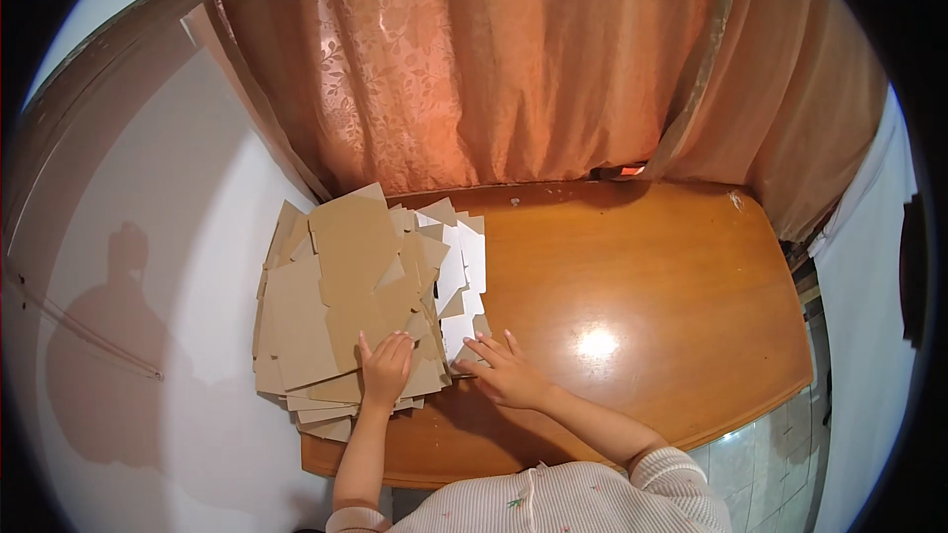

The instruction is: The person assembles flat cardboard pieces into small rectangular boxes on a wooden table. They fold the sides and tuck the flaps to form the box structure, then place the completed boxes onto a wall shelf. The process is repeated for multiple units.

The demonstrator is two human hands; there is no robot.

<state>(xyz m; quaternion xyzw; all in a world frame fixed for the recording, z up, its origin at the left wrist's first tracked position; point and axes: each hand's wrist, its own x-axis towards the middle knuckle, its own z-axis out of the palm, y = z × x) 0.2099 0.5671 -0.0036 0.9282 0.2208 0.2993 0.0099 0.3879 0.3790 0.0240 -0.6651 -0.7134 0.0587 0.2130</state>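
Head view, looking down: a loose heap of brown cardboard sheets point(346, 296), with a few white sheets point(464, 266) mixed in, lies at the left end of a glossy wooden surface point(642, 286) against the wall. My left hand point(385, 367) rests flat on the heap's near edge, its grip wide and holding nothing. My right hand point(509, 373) lies spread, fingertips at the heap's right edge. The sheets look light, thin, fairly stiff and prone to slide; an overhanging edge seems the best hold.

Brown and white cardboard sheets point(346, 296), glossy orange-brown table point(642, 286), leaf-patterned salmon curtain point(474, 59).
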